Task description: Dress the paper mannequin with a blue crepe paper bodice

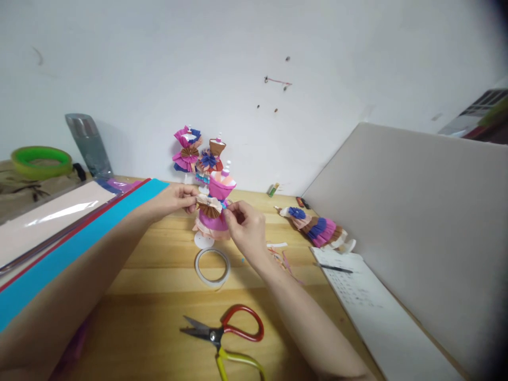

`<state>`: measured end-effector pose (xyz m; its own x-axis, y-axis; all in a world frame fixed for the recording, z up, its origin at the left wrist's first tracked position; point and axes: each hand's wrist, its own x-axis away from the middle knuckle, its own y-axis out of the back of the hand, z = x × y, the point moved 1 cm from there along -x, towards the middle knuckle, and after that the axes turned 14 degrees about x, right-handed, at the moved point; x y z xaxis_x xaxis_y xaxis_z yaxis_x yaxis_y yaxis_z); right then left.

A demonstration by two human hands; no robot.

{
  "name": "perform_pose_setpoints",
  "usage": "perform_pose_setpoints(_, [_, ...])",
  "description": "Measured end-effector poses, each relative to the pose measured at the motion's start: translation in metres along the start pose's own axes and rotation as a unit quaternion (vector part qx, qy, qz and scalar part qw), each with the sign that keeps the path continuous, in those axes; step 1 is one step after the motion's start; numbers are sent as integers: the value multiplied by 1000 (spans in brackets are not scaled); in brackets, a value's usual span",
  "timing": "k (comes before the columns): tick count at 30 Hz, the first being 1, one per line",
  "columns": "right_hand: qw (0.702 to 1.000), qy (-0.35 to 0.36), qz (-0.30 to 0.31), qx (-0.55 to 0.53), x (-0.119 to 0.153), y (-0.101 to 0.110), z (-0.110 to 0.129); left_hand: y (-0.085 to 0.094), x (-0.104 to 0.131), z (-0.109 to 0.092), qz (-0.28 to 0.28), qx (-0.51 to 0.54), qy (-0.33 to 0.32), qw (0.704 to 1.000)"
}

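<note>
A small mannequin in a pink crepe-paper dress [220, 186] stands upright on a round white base [204, 241]. At its waist sits a pleated paper decoration [209, 205], brown fan below and cream ruffle above. My left hand [180, 198] pinches the decoration's left edge between thumb and fingers. From the right, my right hand [249, 225] is closed in a pinch at the dress's waist, beside a small blue bit; its fingertips partly hide what they hold. A ring of narrow white tape [197, 270] lies flat in front of the base.
Scissors [214, 334] with red and yellow handles lie open in front. Two dressed mannequins [186, 151] stand behind; another [317, 227] lies at right by a notebook [369, 296] and pen [335, 268]. Coloured sheets [99, 233], green tape [42, 169] and a bottle [93, 148] are left.
</note>
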<state>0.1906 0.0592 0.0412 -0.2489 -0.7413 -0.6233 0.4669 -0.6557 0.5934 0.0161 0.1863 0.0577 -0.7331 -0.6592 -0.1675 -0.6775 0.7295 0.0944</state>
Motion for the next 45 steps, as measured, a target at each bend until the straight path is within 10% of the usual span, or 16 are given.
perform_pose_setpoints(14, [1000, 15, 1, -5, -5, 9, 9, 4, -3, -15, -126, 50, -87, 987])
perform_pose_setpoints(45, [998, 35, 21, 53, 15, -3, -4, -16, -10, -36, -141, 70, -101, 982])
